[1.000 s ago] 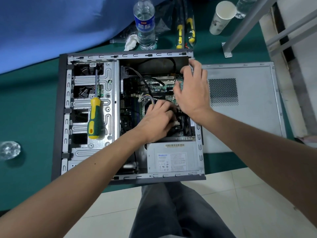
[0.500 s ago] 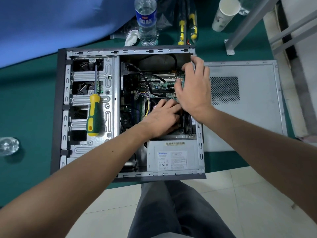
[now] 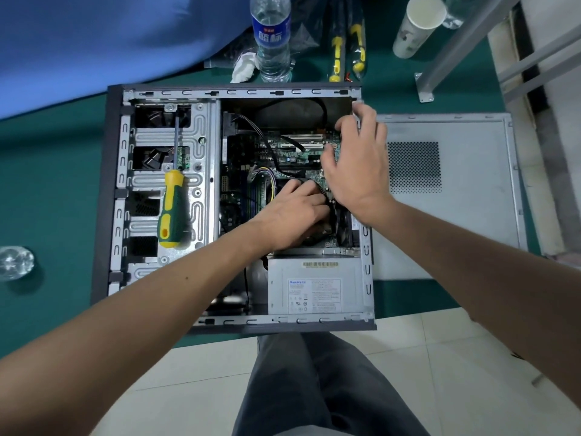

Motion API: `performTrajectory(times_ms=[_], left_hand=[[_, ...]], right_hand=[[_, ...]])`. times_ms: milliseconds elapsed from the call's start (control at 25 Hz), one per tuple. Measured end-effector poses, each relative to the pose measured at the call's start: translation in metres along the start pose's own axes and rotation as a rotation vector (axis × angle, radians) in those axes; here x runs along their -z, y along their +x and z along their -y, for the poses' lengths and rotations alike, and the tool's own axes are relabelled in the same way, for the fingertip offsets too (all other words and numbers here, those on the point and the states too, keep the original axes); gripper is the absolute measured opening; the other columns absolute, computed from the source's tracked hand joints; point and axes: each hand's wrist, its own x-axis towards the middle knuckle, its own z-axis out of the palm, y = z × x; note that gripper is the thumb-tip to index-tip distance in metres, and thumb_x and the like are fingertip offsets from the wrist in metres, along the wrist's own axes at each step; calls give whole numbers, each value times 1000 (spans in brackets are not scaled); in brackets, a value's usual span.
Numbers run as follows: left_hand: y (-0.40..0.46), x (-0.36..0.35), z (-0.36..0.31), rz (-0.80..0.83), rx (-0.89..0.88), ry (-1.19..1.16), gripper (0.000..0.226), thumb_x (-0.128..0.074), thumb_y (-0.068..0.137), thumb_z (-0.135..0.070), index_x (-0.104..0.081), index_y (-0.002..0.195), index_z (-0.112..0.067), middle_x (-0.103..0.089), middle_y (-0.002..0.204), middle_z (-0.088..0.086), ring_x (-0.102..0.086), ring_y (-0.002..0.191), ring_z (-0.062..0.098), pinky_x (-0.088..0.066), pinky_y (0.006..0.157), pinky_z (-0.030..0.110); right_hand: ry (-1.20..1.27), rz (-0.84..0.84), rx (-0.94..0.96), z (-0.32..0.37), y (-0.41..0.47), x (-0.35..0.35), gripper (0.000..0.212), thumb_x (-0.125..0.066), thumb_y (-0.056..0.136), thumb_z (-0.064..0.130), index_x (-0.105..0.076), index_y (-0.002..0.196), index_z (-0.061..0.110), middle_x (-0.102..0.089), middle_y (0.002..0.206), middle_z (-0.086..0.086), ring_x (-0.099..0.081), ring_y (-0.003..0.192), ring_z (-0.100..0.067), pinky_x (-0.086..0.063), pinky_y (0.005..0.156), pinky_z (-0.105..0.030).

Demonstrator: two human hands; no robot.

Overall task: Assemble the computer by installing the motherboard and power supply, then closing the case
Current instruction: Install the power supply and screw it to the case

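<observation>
Both hands barely moved: left hand (image 3: 294, 215) fingers curled at motherboard (image 3: 295, 152) centre in case (image 3: 113, 190), grip unclear; right hand (image 3: 355, 165) spread on it, still seating

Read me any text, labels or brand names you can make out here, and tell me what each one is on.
Water bottle, blue label: two large white Chinese characters, too blurred to read with certainty.
Power supply, white sticker: a blue brand word heads it, too blurred to read; the fine print below is too small.
Power supply, yellow barcode strip: digits too small to read.
Paper cup: only faint marks, no readable words.
Screwdriver: no text visible.
</observation>
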Motion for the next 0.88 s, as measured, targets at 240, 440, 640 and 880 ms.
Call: performTrajectory(times_ms=[240,440,640,880], left_hand=[[-2,6,0,62,-19,-11,12,-58,96,-29,-61,107,-27,-61,99,-14,-38,103,15,-29,90,30],[14,3,-8,202,18,85,9,-56,95,-22,-65,98,-24,-65,100,-13,-37,117,17,-25,94,35],[23,2,-7,275,97,147,16,-56,93,-19,-70,99,-23,-67,104,-11,-36,126,19,-26,96,41],[25,-3,-8,292,181,43,21,-56,95,-22,-73,106,-29,-68,101,-13,-35,124,15,-27,96,40]], right_hand=[[12,-8,-3,0,0,-2,30,-51,93,26,-53,119,12,-35,149,-9,-39,127,-30,-37,105,-40],[22,-21,-3,-1,0,-2,31,-51,92,25,-53,119,11,-35,149,-9,-39,127,-30,-37,105,-39],[17,-20,-3,0,1,-2,31,-51,92,25,-53,119,12,-35,149,-8,-39,128,-30,-36,105,-39],[8,-10,-7,0,0,-2,31,-51,92,26,-53,119,12,-34,149,-8,-38,128,-29,-36,105,-38]])
